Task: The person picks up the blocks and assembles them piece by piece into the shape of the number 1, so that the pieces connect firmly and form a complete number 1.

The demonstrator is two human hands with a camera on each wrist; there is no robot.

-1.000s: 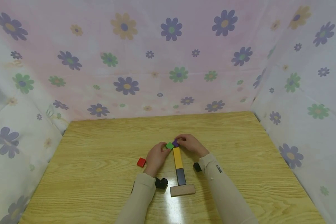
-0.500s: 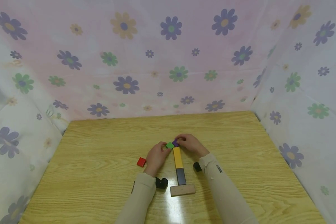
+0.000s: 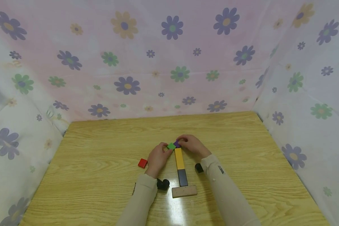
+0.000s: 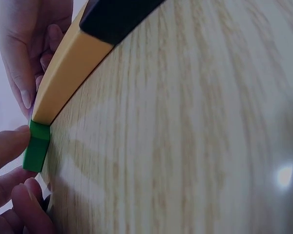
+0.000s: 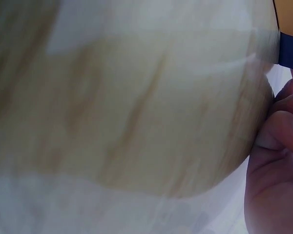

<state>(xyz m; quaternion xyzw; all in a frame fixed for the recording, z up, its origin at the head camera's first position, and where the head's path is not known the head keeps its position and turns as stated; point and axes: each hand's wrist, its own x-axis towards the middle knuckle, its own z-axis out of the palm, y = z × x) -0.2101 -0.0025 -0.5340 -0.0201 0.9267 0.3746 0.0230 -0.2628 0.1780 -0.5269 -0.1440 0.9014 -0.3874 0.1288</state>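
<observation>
Between thumb and fingers my left hand [image 3: 158, 157] pinches a green block [image 3: 171, 146], which lies turned like a diamond. My right hand [image 3: 192, 145] pinches a purple block [image 3: 176, 143] just right of the green one, its fingers covering part of it. Both blocks sit at the far end of a long yellow block [image 3: 179, 158]. A dark block [image 3: 182, 177] continues that line toward me, ending at a plain wooden block [image 3: 184, 191] laid crosswise. In the left wrist view the green block [image 4: 37, 146] meets the end of the yellow block [image 4: 71, 73].
A red square block [image 3: 142, 163] lies left of my left hand. Black pieces [image 3: 164, 185] rest beside my left sleeve, and another black piece [image 3: 198, 168] shows by my right cuff. Flowered cloth [image 3: 147, 62] stands behind and along both sides of the wooden table [image 3: 101, 138].
</observation>
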